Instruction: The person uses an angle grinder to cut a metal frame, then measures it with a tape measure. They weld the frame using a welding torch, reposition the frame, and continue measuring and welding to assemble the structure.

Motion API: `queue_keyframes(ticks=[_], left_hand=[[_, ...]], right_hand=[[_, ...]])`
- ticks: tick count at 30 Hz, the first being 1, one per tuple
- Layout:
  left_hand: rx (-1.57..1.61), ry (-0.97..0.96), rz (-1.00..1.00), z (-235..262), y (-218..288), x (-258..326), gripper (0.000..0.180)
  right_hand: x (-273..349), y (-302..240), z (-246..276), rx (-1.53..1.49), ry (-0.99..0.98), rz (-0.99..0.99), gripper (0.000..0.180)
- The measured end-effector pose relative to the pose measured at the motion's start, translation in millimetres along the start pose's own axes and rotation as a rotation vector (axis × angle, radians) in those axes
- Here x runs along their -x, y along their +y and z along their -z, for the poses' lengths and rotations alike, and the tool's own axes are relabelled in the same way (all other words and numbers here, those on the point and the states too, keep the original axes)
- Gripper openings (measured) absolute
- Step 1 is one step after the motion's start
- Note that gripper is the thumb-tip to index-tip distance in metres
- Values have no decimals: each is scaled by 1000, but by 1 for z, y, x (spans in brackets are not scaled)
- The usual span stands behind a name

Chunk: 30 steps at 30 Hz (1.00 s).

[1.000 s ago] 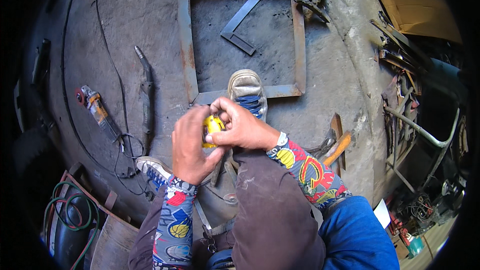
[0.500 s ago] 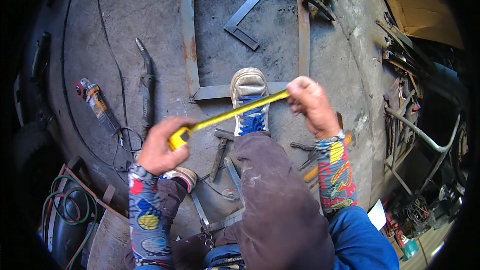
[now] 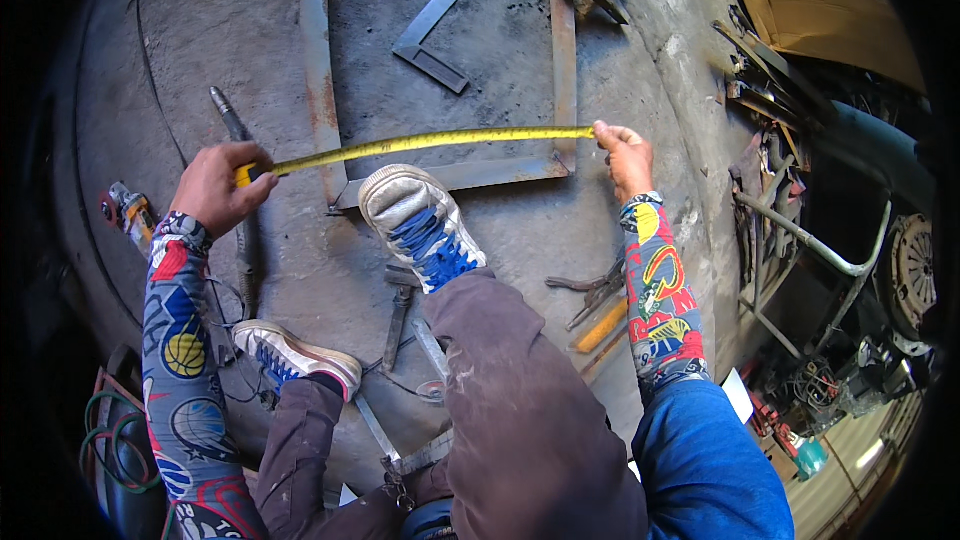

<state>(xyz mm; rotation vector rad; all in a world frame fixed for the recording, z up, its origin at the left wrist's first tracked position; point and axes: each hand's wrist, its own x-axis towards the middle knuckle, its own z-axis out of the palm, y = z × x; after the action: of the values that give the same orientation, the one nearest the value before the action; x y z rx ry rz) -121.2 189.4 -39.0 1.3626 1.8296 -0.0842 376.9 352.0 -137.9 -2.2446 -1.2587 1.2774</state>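
Observation:
A yellow tape measure (image 3: 430,141) stretches between my two hands, its blade bowing slightly upward across the near part of a square steel frame (image 3: 322,90) on the floor. My left hand (image 3: 215,185) is closed around the tape's case, most of which the fingers hide. Between finger and thumb, my right hand (image 3: 625,158) pinches the blade's free end, just beyond the frame's right side. A metal try square (image 3: 432,52) lies inside the frame. My shoe (image 3: 415,220) with blue laces rests by the frame's near bar.
An angle grinder (image 3: 130,212) and a welding torch (image 3: 243,240) lie at left. Near my legs are a hammer (image 3: 398,315), pliers (image 3: 590,290) and an orange-handled tool (image 3: 600,325). Scrap metal and a bent tube (image 3: 810,237) crowd the right, below cardboard (image 3: 820,10).
My hands have moved apart, the left one leftward and up, drawing out more blade. The tape now spans the frame's width. The view has shifted, and my front shoe has turned.

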Motion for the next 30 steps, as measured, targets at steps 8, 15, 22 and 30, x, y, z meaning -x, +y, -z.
queue_keyframes(ticks=[8, 15, 22, 30], left_hand=[[-246, -121, 98, -42, -23, 9, 25], [-321, -118, 84, -63, -37, 6, 27], [-425, 32, -25, -97, -45, 8, 33], [-435, 30, -10, -104, -42, 7, 22]], right_hand=[[11, 35, 3, 448, -129, 195, 30], [18, 33, -7, 468, -70, 334, 32], [21, 28, -6, 418, -100, 323, 32], [16, 23, 0, 460, -167, 288, 30]])
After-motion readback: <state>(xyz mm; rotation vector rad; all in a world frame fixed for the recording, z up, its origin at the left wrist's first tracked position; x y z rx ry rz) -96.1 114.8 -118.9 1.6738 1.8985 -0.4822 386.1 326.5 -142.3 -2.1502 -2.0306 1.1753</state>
